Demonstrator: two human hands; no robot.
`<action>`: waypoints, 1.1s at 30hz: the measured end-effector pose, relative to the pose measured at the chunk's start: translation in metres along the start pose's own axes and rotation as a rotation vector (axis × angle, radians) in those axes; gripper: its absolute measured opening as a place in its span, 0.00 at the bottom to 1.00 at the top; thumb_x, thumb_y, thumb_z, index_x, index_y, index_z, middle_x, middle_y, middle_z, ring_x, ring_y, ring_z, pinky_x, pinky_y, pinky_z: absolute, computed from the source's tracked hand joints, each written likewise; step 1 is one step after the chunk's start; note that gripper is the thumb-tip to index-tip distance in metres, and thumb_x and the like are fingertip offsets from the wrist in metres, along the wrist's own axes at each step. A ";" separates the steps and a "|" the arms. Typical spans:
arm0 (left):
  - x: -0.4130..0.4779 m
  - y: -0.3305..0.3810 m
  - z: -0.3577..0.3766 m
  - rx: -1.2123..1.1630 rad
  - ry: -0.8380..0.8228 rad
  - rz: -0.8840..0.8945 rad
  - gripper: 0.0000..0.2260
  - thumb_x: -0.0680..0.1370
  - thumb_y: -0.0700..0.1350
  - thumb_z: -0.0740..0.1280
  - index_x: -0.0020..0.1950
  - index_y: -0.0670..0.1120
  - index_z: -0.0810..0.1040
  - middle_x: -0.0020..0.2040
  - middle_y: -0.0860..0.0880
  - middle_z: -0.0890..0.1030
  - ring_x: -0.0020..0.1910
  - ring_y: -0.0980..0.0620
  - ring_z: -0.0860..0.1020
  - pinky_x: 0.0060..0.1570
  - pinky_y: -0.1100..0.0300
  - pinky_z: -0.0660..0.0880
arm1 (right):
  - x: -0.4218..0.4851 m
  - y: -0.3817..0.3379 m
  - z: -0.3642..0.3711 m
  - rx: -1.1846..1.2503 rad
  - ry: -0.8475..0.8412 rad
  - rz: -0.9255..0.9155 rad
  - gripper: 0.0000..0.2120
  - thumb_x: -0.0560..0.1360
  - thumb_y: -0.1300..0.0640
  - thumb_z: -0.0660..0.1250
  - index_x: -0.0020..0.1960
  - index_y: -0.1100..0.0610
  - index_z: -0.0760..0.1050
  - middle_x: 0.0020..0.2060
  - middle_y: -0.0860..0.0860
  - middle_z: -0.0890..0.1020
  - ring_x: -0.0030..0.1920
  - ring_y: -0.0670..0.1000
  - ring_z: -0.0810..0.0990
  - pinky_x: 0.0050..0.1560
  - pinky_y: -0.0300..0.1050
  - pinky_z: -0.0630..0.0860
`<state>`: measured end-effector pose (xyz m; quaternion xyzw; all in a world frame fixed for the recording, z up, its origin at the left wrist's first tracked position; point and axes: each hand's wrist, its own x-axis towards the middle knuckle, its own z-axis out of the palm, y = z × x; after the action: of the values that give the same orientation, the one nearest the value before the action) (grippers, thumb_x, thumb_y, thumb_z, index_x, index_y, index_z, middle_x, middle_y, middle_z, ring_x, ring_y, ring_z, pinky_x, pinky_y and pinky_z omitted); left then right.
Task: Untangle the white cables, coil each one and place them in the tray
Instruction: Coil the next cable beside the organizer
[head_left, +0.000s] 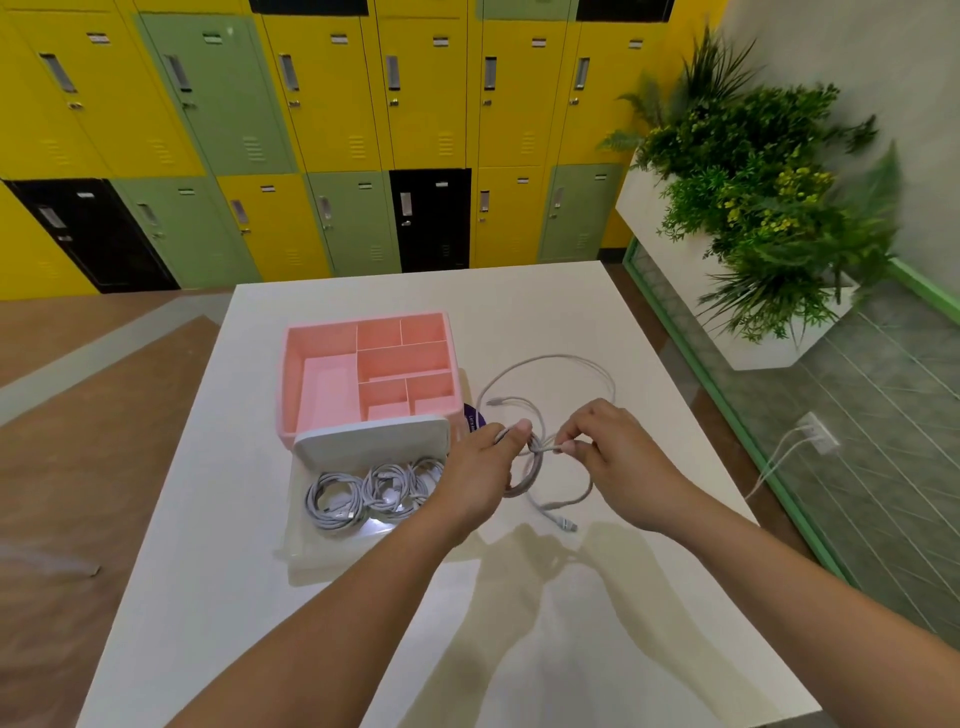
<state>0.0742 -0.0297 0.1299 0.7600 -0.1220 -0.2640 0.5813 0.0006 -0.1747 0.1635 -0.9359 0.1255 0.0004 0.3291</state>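
A white cable (550, 364) hangs in loops above the white table (597, 322), partly wound. My left hand (480, 462) grips the coiled part of it. My right hand (613, 447) pinches a strand of the same cable just right of the coil. A plug end (566, 525) dangles below my hands. A clear tray (332, 551) at the left of my hands holds several coiled white cables (363, 491).
A pink divided organiser (317, 332) stands behind the tray, with a white lid (374, 439) leaning at the tray's far edge. A purple object (474, 418) shows beside the organiser. Lockers line the back wall; a planter stands at the right.
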 end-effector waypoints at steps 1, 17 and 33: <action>-0.002 0.002 0.001 -0.070 -0.003 -0.029 0.17 0.81 0.54 0.61 0.39 0.43 0.69 0.34 0.48 0.67 0.33 0.51 0.66 0.41 0.55 0.64 | 0.000 0.002 0.002 0.042 0.031 0.002 0.08 0.81 0.60 0.60 0.46 0.53 0.75 0.47 0.46 0.76 0.48 0.47 0.72 0.47 0.37 0.66; -0.012 0.005 0.020 -0.021 0.106 0.116 0.15 0.84 0.50 0.52 0.50 0.46 0.76 0.44 0.56 0.73 0.45 0.67 0.72 0.52 0.66 0.68 | -0.006 0.009 0.019 0.511 0.213 0.058 0.05 0.78 0.61 0.65 0.48 0.53 0.78 0.40 0.45 0.82 0.42 0.42 0.80 0.42 0.32 0.74; -0.008 -0.032 0.020 0.662 -0.007 0.711 0.20 0.72 0.38 0.53 0.64 0.40 0.70 0.51 0.43 0.74 0.48 0.47 0.73 0.51 0.56 0.68 | -0.008 0.022 0.005 0.856 -0.205 0.255 0.13 0.77 0.59 0.66 0.60 0.56 0.70 0.39 0.55 0.83 0.45 0.52 0.81 0.53 0.47 0.76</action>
<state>0.0523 -0.0328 0.0982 0.8143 -0.4536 0.0014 0.3621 -0.0116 -0.1864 0.1465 -0.6879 0.1955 0.0817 0.6942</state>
